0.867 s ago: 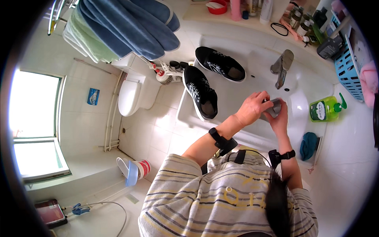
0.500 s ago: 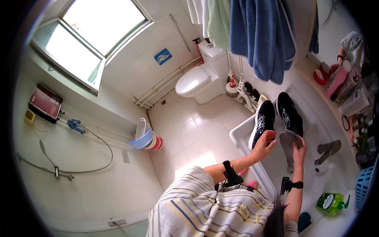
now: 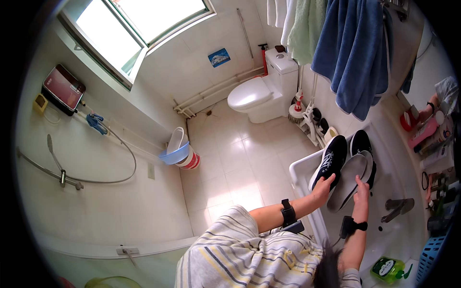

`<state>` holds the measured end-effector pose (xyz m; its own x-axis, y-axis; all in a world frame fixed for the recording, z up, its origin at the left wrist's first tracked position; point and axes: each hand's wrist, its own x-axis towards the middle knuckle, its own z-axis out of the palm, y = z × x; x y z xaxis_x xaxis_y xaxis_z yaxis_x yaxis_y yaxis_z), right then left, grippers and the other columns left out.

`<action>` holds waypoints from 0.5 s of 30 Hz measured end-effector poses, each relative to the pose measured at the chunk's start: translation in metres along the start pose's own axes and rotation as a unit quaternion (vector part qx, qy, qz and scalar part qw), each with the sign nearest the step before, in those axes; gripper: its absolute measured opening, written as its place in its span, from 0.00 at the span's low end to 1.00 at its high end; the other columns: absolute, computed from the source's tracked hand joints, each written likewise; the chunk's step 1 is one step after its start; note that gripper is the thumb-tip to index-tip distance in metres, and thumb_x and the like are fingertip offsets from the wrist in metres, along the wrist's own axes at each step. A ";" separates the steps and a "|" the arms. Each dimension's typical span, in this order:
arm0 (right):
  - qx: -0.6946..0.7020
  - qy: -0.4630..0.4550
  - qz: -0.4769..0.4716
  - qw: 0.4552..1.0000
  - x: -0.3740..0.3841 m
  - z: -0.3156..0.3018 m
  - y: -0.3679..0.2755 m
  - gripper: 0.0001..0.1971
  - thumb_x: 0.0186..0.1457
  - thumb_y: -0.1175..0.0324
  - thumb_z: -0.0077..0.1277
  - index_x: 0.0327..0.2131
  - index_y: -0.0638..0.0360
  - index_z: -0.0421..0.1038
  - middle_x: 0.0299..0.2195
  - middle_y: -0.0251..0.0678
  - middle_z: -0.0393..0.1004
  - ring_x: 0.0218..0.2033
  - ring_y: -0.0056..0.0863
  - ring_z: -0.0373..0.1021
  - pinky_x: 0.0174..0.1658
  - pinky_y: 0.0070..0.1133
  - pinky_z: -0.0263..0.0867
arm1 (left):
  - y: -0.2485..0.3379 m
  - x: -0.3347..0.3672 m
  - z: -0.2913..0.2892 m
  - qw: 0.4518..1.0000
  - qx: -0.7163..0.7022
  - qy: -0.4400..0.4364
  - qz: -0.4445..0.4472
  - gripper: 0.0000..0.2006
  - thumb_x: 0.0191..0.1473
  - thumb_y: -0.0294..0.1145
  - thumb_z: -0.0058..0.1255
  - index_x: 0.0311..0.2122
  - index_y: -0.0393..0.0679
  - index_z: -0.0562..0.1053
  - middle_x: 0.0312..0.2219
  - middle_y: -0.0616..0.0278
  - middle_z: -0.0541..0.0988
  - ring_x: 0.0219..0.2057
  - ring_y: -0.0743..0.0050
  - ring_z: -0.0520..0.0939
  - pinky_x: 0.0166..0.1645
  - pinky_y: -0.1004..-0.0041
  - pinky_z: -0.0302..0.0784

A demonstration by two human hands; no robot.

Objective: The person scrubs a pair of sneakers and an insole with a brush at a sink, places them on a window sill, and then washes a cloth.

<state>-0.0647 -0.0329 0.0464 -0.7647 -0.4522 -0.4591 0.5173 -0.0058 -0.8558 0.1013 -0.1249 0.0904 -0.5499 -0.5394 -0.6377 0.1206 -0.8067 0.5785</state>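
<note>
Two bare hands at work over a white sink point(image 3: 300, 169) in a tiled bathroom, seen from above. Moved within the last second from a spot close together near the tap point(image 3: 398, 205) to the pair of black shoes at the sink's far-left corner. Camera view swung as well, now taking in the window point(image 3: 144, 19), the toilet point(image 3: 254, 96) and a stack of blue and red basins point(image 3: 178, 154) on the floor. Judged from that shift: attention turned from the tap area to the shoes themselves, with a loose insole brought to them.

Left hand point(image 3: 322, 185), black band on the wrist, fingers spread flat on the heel end of the nearer shoe point(image 3: 331, 161); grip wide and pressing, not closed around anything. Right hand point(image 3: 361, 189), also banded, grip narrow, pinching the near end of a long grey insole point(image 3: 349, 178).

Insole stretched away from the right grip, lying between the two shoes, touching the nearer shoe on one side and overlapping the farther shoe point(image 3: 361, 143) on the other. Both shoes sole-down, toes pointing away, resting on the sink's rim and slope.

Blue towel point(image 3: 355, 53) hanging above the sink; green bottle point(image 3: 386, 269) at the near corner, well apart from both hands.
</note>
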 end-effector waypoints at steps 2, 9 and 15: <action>-0.004 -0.037 0.009 0.999 0.007 0.004 -0.001 0.19 0.52 0.70 0.51 0.45 0.70 0.64 0.43 0.42 0.69 0.42 0.36 0.67 0.45 0.29 0.63 | -0.005 0.008 0.007 0.999 0.012 0.028 0.014 0.18 0.49 0.47 0.54 0.38 0.46 0.65 0.25 0.72 0.64 0.25 0.82 0.61 0.30 0.77 0.59; 0.274 -0.085 0.141 0.948 0.042 0.009 0.035 0.19 0.55 0.67 0.47 0.49 0.64 0.62 0.45 0.40 0.68 0.46 0.37 0.65 0.49 0.32 0.61 | -0.024 0.069 0.003 0.994 -0.095 0.054 -0.027 0.24 0.46 0.46 0.56 0.39 0.34 0.71 0.32 0.59 0.75 0.33 0.71 0.73 0.39 0.72 0.67; 0.286 -0.127 0.113 0.943 0.024 0.033 0.029 0.20 0.56 0.65 0.45 0.51 0.61 0.61 0.48 0.42 0.66 0.49 0.39 0.63 0.53 0.36 0.57 | -0.010 0.086 -0.018 0.982 -0.171 0.068 -0.045 0.18 0.48 0.34 0.49 0.43 0.37 0.66 0.35 0.56 0.74 0.35 0.62 0.76 0.42 0.67 0.73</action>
<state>-0.0554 -0.0733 0.0179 -0.5313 -0.6975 -0.4808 0.8341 -0.3313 -0.4411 0.0683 -0.1678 0.0209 -0.4591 -0.4711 -0.7532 0.3601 -0.8737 0.3271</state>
